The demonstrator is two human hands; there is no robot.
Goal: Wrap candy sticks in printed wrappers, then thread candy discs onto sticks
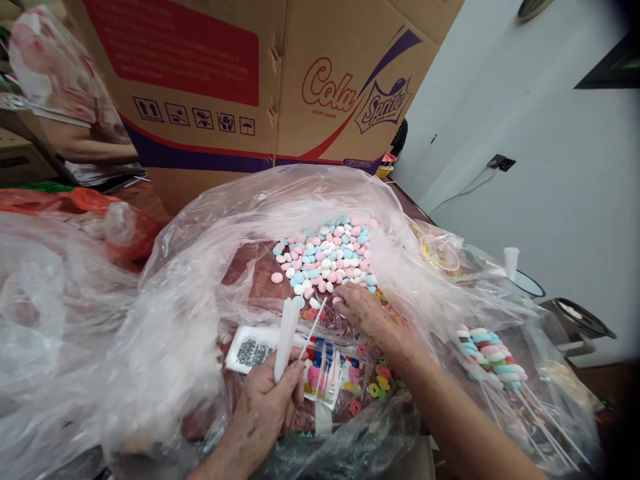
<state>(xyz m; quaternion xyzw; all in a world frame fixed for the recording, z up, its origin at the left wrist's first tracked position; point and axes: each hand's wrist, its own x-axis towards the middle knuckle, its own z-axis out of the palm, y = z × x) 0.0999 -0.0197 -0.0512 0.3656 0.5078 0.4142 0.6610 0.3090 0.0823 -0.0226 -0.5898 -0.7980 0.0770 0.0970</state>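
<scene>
My left hand (270,393) is closed around a white, folded-looking plastic strip (286,337) standing upright, and pinches a thin white stick (314,327) that leans up to the right. The fingertips of my right hand (367,313) are bent down at the near edge of a spread of pink, blue and white oval candies (327,257). They touch a pink candy (338,301); the undersides of the fingers are hidden. Beneath my left hand lies a printed packet (327,373) beside a white piece with a dark code (253,350). Ring-shaped gummies (382,380) lie right of the packet.
Crumpled clear plastic (165,340) surrounds the candies. A large cardboard box (280,127) stands behind them. Skewered candies (495,357) on white sticks lie at right, near a metal mug (575,320). Red bags (120,227) and another person's arm (95,148) are at left.
</scene>
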